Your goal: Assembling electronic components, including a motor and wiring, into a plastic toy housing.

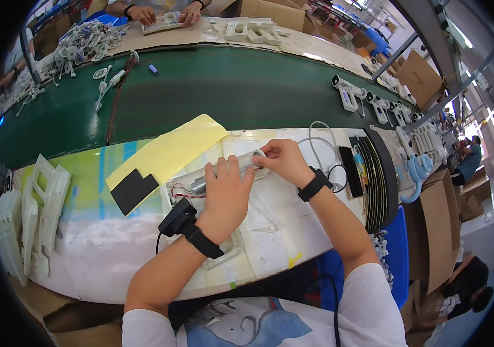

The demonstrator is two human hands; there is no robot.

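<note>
A long white plastic housing (189, 178) lies on the bench in front of me, with a silver motor (199, 185) and thin red wires (179, 189) showing at its left part. My left hand (227, 194) lies across the housing and holds it, the thumb reaching toward its right end. At that end, the fingers of my right hand (281, 162) are pinched together by a small round dark-and-white part (258, 153). What exactly they pinch is hidden. The housing's handle (227, 253) shows partly below my left wrist.
A yellow sheet (169, 147) and a black foam piece (134, 192) lie left of the housing. White housing shells (45, 208) stand far left. Black strips (377, 179) and a grey cable (316, 139) are at right. Beyond runs a green conveyor (212, 81); a co-worker's hands (166, 14) work across it.
</note>
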